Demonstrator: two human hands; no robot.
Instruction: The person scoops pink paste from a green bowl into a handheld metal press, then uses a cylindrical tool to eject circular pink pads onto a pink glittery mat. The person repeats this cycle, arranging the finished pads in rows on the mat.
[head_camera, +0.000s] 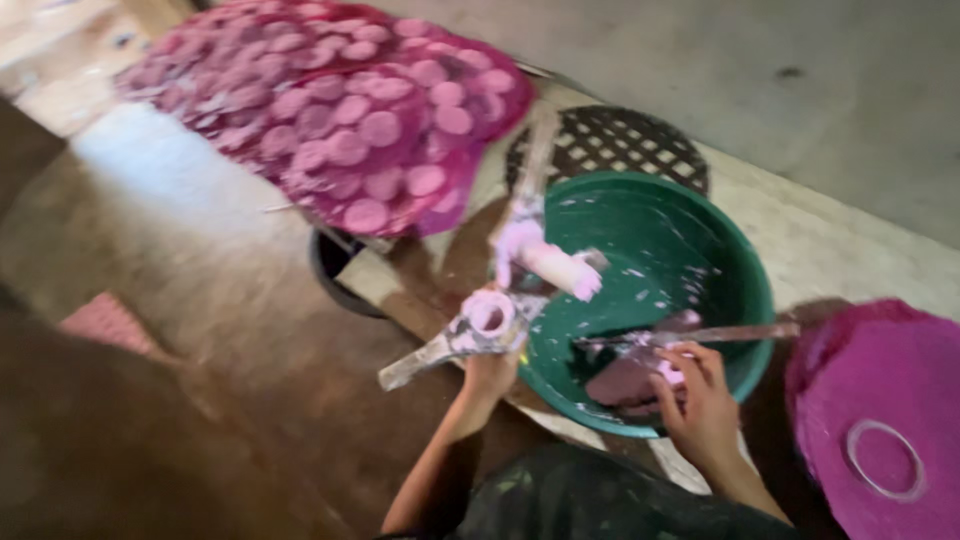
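Pink paste (625, 380) partly behind right hand (700, 400)

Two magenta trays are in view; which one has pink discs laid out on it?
The far tray, top left beyond the green basin, is covered in pink discs. The near tray, beside the right hand, carries only a clear ring.

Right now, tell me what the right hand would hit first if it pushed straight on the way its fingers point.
Likely the paste-smeared stick lying across the green basin; the right hand already has its fingertips at it, though blur hides contact.
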